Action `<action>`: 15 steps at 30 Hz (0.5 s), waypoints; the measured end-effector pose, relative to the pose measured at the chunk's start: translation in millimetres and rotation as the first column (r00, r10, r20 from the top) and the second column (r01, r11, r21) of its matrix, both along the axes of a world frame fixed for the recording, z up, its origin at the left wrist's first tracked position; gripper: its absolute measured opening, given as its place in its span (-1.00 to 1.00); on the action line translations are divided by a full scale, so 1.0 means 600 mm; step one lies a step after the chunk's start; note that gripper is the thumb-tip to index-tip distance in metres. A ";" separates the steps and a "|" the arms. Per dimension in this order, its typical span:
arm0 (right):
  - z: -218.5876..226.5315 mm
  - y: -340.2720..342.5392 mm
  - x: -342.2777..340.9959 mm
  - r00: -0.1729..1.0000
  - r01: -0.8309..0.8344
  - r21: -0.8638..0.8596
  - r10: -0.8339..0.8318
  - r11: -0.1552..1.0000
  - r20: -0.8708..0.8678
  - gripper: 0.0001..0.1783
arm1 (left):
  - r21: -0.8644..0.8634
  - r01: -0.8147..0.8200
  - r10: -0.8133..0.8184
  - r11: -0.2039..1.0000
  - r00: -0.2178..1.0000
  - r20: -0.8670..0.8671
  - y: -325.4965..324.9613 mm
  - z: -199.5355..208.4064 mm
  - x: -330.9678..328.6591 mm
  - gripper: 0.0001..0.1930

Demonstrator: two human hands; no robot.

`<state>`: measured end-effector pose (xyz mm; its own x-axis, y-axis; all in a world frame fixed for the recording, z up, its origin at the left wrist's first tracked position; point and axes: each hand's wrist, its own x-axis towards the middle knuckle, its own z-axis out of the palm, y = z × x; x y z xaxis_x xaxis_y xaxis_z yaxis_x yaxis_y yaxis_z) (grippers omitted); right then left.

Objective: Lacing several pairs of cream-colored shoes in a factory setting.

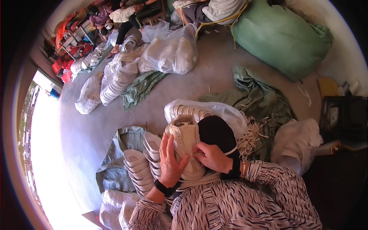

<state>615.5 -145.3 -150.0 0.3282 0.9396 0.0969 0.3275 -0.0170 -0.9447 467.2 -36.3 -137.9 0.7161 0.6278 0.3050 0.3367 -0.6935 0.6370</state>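
A cream lace-up shoe [186,136] rests on my lap, its toe toward me and its heel pointing away. My left hand [170,161] lies along the shoe's left side with fingers stretched out and the thumb over its front part. At the right side of the lacing, my right hand [214,157] is closed in a pinch on a thin pale shoelace [196,154]; its fingertips partly hide the lace. Pale laces [203,179] lie across my lap below the toe. Black cloth [216,132] covers my leg beside the shoe.
Stacked pale shoe pieces [136,168] stand left of my lap. Beyond it lies a clear bag of shoe parts [230,115], with loose laces [253,138] on its right. Filled plastic bags [168,51], a big green sack [281,38] and seated people are farther off.
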 end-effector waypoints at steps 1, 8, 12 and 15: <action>-0.001 -0.002 0.001 1.000 0.001 0.014 -0.001 1.000 0.006 -0.89 | 0.014 0.001 -0.001 1.000 1.000 0.006 0.001 0.005 -0.007 -0.18; 0.002 -0.005 0.003 0.979 -0.020 -0.109 0.042 0.994 0.200 -0.88 | 0.323 0.143 -0.113 0.936 0.987 -0.110 -0.003 0.021 -0.014 -0.67; 0.000 0.004 -0.010 0.998 0.015 -0.041 -0.013 0.999 0.060 -0.89 | 0.444 0.219 -0.193 0.869 0.976 -0.103 0.011 0.026 -0.018 -0.67; 0.009 -0.003 -0.005 0.987 -0.003 -0.118 -0.016 0.993 -0.161 -0.88 | 0.447 0.306 -0.211 0.841 0.945 -0.250 0.005 0.046 -0.021 -0.66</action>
